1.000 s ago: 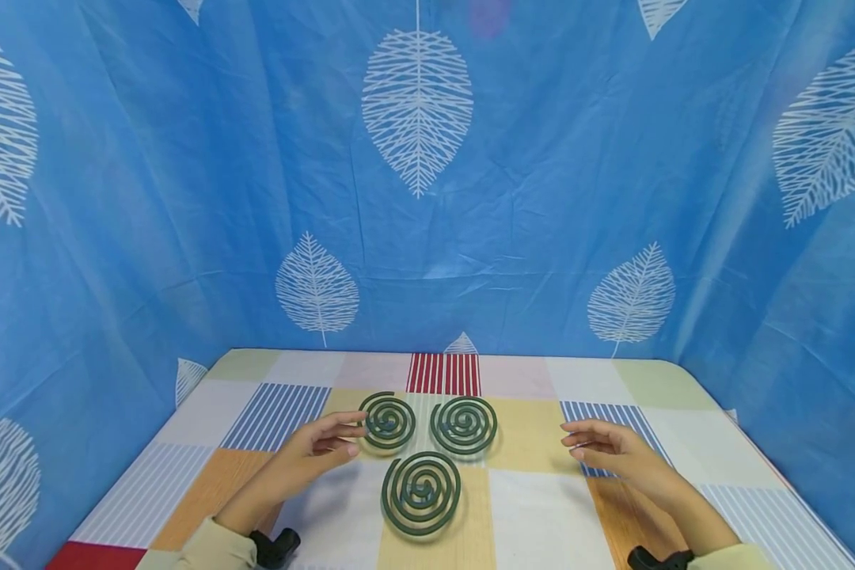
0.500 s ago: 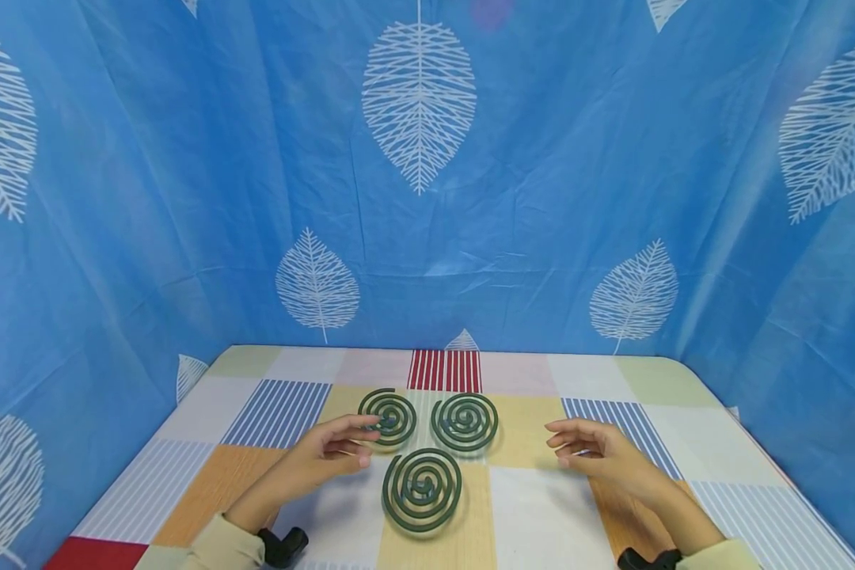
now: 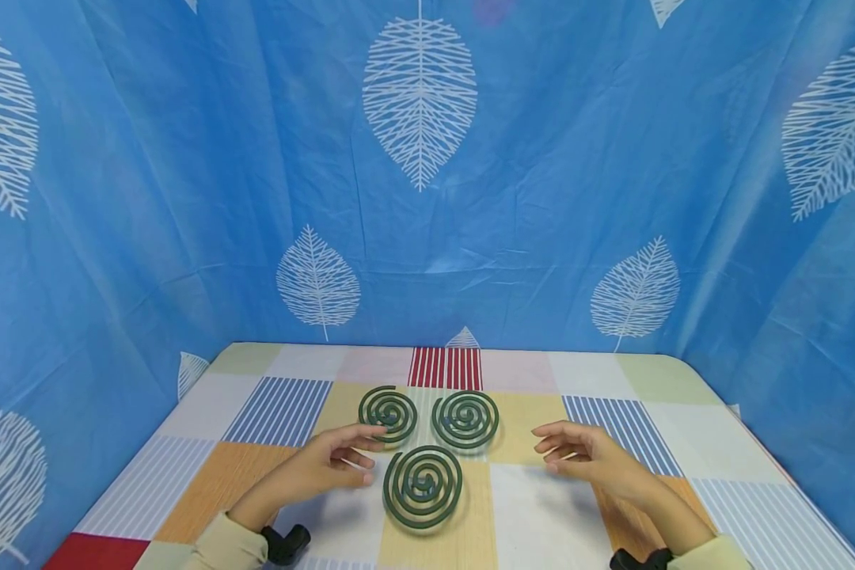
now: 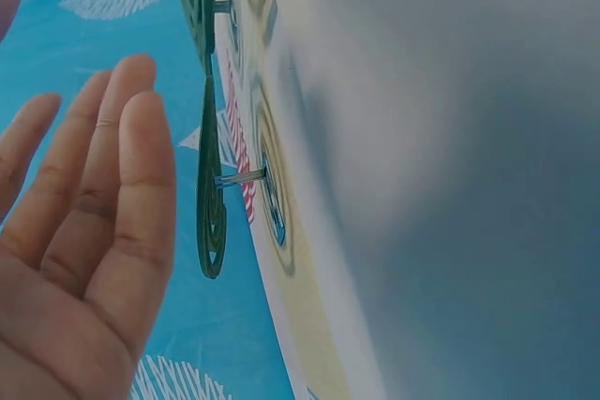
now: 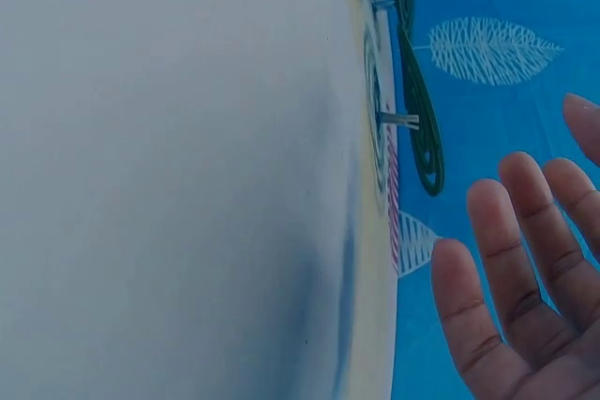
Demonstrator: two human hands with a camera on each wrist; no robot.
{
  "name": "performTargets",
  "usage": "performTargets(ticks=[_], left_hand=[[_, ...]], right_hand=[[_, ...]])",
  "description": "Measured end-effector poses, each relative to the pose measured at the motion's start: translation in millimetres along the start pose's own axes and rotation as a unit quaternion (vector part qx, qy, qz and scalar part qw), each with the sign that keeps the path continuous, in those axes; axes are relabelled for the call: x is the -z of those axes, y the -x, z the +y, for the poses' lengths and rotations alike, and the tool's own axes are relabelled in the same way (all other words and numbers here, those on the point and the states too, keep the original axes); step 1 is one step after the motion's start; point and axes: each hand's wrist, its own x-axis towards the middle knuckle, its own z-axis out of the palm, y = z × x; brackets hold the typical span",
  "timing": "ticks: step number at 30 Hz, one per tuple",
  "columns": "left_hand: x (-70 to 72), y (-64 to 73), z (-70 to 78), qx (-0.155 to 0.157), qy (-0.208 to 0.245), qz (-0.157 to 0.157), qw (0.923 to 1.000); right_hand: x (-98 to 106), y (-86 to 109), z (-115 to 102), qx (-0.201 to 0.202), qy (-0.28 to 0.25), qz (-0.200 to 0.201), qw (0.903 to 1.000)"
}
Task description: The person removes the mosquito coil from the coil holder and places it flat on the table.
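Observation:
Three dark green mosquito coils are raised above the table on small metal stands: a front coil, a back left coil and a back right coil. My left hand hovers left of the front coil, its fingertips overlapping the back left coil's near edge in the head view. Its fingers are relaxed and hold nothing. To the right of the coils, my right hand hangs above the table with loosely bent fingers, also holding nothing. Side-on in the left wrist view, a stand props up a coil.
A patchwork-checked cloth covers the table. Blue curtains with white leaf prints enclose the back and both sides. Each wrist wears a black strapped device, such as the left one.
Both hands have moved inward, the left one to the right and the right one to the left. The coils stay in place; the head view has tilted slightly.

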Motion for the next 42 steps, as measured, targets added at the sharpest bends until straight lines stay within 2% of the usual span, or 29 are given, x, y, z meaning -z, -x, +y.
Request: performTargets(ticks=[6,16,24,34,42], left_hand=[[-1.7,1.1,-1.6,-0.001,-0.004,-0.007,1.0000],[-2.9,2.9,-1.3,0.011,-0.031,-0.015,0.9994],[-5.2,3.5,-1.0,0.015,-0.046,-0.027,0.9985],[-7.0,3.9,-1.5,0.041,-0.048,-0.047,0.9969],[-9.1,3.2,-0.4,0.057,-0.046,-0.047,0.9962]], right_hand=[[-6.5,-4.6,-2.4,-0.017,-0.011,-0.016,0.9997],[-15.5,-12.7,-1.3,-0.014,0.004,-0.040,0.9991],[-22.6,-17.8,-2.7,-0.006,-0.023,-0.073,0.9970],[-33.9,-27.3,-4.5,-0.047,-0.036,-0.087,0.9944],[-46.3,-33.7,-5.6,-0.097,-0.076,-0.069,0.9900]])
